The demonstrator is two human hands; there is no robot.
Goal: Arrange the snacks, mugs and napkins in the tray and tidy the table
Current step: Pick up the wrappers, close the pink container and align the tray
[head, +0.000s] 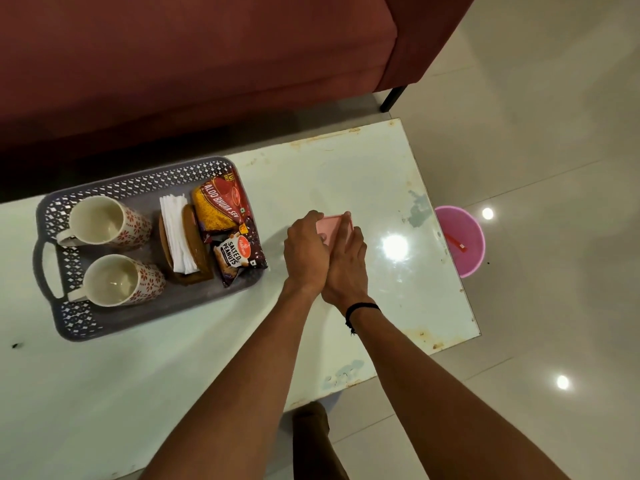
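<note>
A grey perforated tray (pixel 138 183) sits on the left of the white table (pixel 363 168). It holds two floral mugs (pixel 100 220) (pixel 114 280), white napkins (pixel 175 233) in a brown holder (pixel 195 244), a red and yellow snack packet (pixel 221 206) and a salted peanuts packet (pixel 235 258). To the right of the tray, my left hand (pixel 306 251) and my right hand (pixel 346 265) together grip a pink cloth (pixel 329 226) against the tabletop. Most of the cloth is hidden under my fingers.
A dark red sofa (pixel 207 64) runs along the far side of the table. A pink bin (pixel 460 244) stands on the tiled floor past the table's right edge. My foot (pixel 311 424) shows below the near edge.
</note>
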